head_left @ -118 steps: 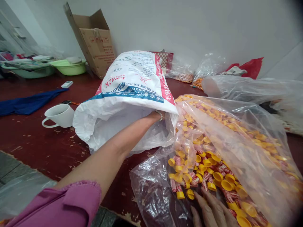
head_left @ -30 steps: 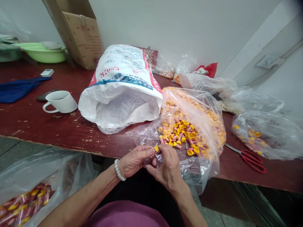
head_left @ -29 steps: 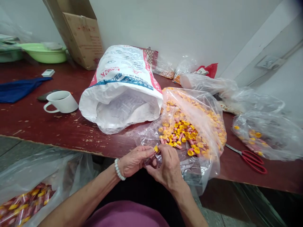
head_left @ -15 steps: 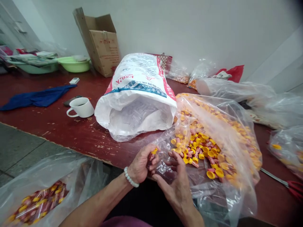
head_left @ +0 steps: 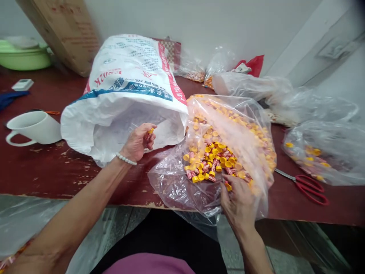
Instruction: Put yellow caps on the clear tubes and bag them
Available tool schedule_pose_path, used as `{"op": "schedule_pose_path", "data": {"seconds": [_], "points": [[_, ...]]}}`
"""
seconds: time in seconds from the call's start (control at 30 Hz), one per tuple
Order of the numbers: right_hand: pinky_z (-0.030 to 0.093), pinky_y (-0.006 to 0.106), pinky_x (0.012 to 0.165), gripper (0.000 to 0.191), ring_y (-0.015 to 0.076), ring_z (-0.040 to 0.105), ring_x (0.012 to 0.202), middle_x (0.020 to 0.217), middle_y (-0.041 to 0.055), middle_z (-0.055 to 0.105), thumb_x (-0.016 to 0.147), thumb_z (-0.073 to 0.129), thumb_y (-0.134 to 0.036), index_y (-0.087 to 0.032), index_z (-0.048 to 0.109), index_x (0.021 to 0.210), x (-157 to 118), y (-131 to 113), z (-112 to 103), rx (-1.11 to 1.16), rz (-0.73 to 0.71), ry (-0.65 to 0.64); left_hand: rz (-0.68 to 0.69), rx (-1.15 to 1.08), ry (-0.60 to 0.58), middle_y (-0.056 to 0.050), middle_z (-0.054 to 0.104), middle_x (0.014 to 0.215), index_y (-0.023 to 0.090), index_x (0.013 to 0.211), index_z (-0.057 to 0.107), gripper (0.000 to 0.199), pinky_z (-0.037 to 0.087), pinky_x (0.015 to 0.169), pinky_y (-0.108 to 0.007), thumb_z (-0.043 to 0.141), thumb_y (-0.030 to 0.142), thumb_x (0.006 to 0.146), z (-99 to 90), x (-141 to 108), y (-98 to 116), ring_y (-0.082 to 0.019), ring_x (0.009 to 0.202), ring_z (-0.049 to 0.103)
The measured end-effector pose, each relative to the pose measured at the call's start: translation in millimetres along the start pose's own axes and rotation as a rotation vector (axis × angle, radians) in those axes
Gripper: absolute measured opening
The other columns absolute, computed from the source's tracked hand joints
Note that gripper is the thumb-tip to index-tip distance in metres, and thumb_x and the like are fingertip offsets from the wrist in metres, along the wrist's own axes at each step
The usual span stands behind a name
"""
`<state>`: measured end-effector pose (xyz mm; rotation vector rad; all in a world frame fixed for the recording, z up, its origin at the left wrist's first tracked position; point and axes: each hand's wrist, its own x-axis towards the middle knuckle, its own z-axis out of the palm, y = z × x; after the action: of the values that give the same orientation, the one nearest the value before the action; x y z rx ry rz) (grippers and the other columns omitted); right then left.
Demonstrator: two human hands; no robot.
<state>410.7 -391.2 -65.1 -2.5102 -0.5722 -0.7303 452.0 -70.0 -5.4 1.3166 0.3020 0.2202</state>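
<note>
My left hand (head_left: pixel 138 142) is closed around a small yellow-capped piece (head_left: pixel 151 131), held at the mouth of a white printed sack (head_left: pixel 128 99). Clear plastic tubes seem to lie inside the sack, though blurred. To the right, a clear plastic bag (head_left: pixel 168 182) lies open with many small red-and-white patterned pieces (head_left: pixel 212 165) with yellow cup-shaped ends. My right hand (head_left: pixel 238 198) is at that bag's front edge, thumb and fingers bent around another yellow-ended piece (head_left: pixel 228 186). Part of this piece is hidden by the fingers.
A white mug (head_left: pixel 34 127) stands at the left near a small white device (head_left: pixel 23 85). Red-handled scissors (head_left: pixel 310 188) lie right of the open bag. More plastic bags (head_left: pixel 327 152) sit beyond them. A cardboard box (head_left: pixel 64 34) and a green basin (head_left: pixel 23 57) are at the back left.
My left hand has moved from the table's front edge up to the sack's mouth with its piece. My right hand has shifted right and closed on a piece. The view has turned right.
</note>
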Motion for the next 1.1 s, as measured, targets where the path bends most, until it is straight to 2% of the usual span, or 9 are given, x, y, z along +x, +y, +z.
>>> {"op": "schedule_pose_path", "data": {"seconds": [0.17,0.27,0.33,0.43,0.53,0.63,0.77,0.9,1.1], "points": [[0.045,0.04,0.08,0.03,0.0252,0.054,0.092,0.102,0.0075,0.065,0.082,0.051,-0.01,-0.019,0.06,0.108,13,-18,20,-0.161,-0.059,-0.262,0.29,0.762,-0.049,0.0,0.056,0.072,0.016,0.094,0.064,0.032,0.037,0.055,-0.023,0.065,0.024,0.063,-11.6,44,-12,-0.012,0.061,0.05],[0.043,0.04,0.071,0.03,0.0279,0.053,0.087,0.095,0.0078,0.065,0.08,0.053,-0.012,-0.021,0.062,0.107,17,-22,25,-0.307,-0.051,-0.368,0.401,1.344,-0.202,-0.007,0.063,0.087,0.017,0.087,0.071,0.031,0.039,0.063,-0.027,0.056,0.01,0.062,-21.8,69,-19,-0.019,0.078,0.056],[0.043,0.04,0.07,0.028,0.0277,0.053,0.085,0.091,0.009,0.064,0.079,0.052,-0.011,-0.02,0.063,0.104,16,-20,26,-0.326,-0.05,-0.391,0.408,1.479,-0.302,-0.007,0.066,0.092,0.019,0.08,0.073,0.032,0.039,0.067,-0.028,0.054,0.006,0.059,-25.0,79,-22,-0.021,0.083,0.057],[0.045,0.04,0.076,0.024,0.0258,0.055,0.084,0.089,0.0115,0.063,0.078,0.05,-0.012,-0.014,0.061,0.099,13,-15,25,-0.186,0.017,-0.322,0.396,1.467,-0.337,-0.006,0.069,0.092,0.02,0.075,0.073,0.027,0.04,0.071,-0.028,0.055,0.007,0.059,-25.0,82,-18,-0.023,0.086,0.059],[0.048,0.037,0.076,0.027,0.0208,0.057,0.08,0.093,0.0094,0.063,0.081,0.051,-0.02,-0.015,0.056,0.107,13,-16,21,0.175,0.228,-0.134,0.412,1.421,-0.277,-0.01,0.069,0.101,0.017,0.092,0.072,0.028,0.042,0.077,-0.032,0.056,0.015,0.069,-21.3,64,-7,-0.025,0.091,0.06],[0.05,0.032,0.071,0.026,0.0157,0.058,0.074,0.089,0.0035,0.062,0.083,0.056,-0.031,-0.02,0.054,0.106,22,-35,12,0.59,0.445,0.008,0.416,1.337,-0.257,-0.009,0.069,0.101,0.015,0.106,0.067,0.035,0.044,0.078,-0.032,0.056,0.03,0.077,-12.6,24,1,-0.023,0.087,0.062],[0.05,0.028,0.07,0.023,0.0133,0.059,0.076,0.086,0.0012,0.059,0.081,0.062,-0.034,-0.02,0.053,0.098,39,-76,2,0.957,0.497,0.134,0.31,0.962,-0.435,-0.005,0.069,0.096,0.015,0.101,0.067,0.034,0.046,0.07,-0.025,0.059,0.038,0.077,5.4,-43,-3,-0.017,0.078,0.061],[0.05,0.028,0.068,0.022,0.0127,0.059,0.073,0.085,0.0015,0.061,0.082,0.061,-0.034,-0.021,0.053,0.097,41,-99,5,0.928,0.383,0.099,0.197,0.739,-0.548,-0.005,0.067,0.089,0.015,0.098,0.068,0.029,0.044,0.064,-0.023,0.063,0.034,0.076,17.0,-86,-13,-0.015,0.071,0.057],[0.05,0.028,0.068,0.015,0.0132,0.059,0.071,0.083,0.0014,0.062,0.085,0.057,-0.029,-0.02,0.054,0.098,30,-97,-1,0.726,0.192,-0.011,0.109,0.668,-0.589,-0.005,0.068,0.091,0.016,0.098,0.07,0.028,0.043,0.073,-0.026,0.068,0.027,0.072,14.2,-104,-17,-0.018,0.08,0.057]]}}
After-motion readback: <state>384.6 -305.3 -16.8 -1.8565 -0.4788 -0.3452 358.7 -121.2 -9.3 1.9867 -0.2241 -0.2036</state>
